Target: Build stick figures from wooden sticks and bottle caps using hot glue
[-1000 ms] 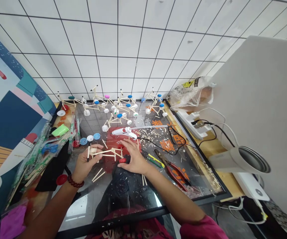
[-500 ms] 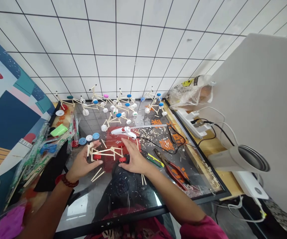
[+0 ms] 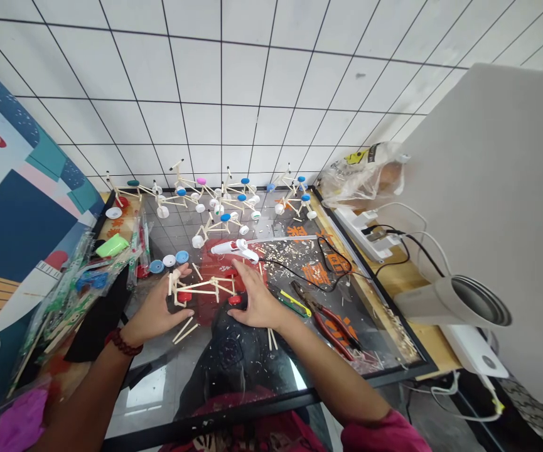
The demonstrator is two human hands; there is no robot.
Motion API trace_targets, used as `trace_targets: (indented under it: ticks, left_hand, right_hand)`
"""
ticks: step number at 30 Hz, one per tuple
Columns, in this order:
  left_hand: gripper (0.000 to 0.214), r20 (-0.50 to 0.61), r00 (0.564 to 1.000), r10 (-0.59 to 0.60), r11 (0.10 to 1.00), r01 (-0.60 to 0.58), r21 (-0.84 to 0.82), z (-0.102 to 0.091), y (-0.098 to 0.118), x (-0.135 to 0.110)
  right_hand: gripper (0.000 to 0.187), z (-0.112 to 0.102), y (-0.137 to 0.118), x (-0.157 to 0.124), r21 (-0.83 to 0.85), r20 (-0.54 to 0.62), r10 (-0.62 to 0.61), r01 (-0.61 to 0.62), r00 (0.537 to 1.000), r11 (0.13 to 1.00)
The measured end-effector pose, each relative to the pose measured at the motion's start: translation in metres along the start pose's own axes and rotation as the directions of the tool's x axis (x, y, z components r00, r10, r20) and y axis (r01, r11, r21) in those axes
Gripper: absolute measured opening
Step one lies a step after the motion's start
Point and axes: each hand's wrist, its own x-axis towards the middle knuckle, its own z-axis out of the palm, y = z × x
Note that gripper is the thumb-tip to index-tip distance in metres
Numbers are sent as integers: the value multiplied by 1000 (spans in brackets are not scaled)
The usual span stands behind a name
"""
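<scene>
Seeing the wheeled wooden-stick frame (image 3: 215, 285) lying lengthwise left-to-right between our left hand (image 3: 154, 309) and right hand (image 3: 258, 297), both spread and cupped, equally near; contact we can't tell.

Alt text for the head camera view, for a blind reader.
Left hand and right hand curve around opposite ends of a stick model with red wheels; beyond it are a white glue gun and similar models, with pliers rightward.
</scene>
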Motion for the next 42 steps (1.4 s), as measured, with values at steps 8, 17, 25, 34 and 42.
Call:
trace_targets:
  ticks: [8, 17, 25, 34, 42]
  left_hand:
    - [84, -4, 999, -50, 997, 50, -56, -5, 5, 0]
    - [70, -1, 992, -128, 986, 127, -106, 0, 0, 0]
    - [72, -35, 989, -145, 984, 141, -109, 2, -2, 1]
    - [66, 7, 988, -152, 988, 152, -12, -17, 4, 2]
    - [63, -23, 977, -214, 976, 212, -54, -19, 4, 4]
  right_hand:
    - [114, 0, -1, 0, 0, 6, 58, -58, 998, 998]
    - [105, -1, -4, 2, -7, 8, -5, 5, 1000, 1000]
    - [112, 1, -1, 1, 8, 53, 22, -22, 998, 1000]
    - [108, 1, -2, 2, 31, -13, 90, -90, 996, 995]
    - [103, 3, 3, 2, 69, -21, 68, -66, 997, 995]
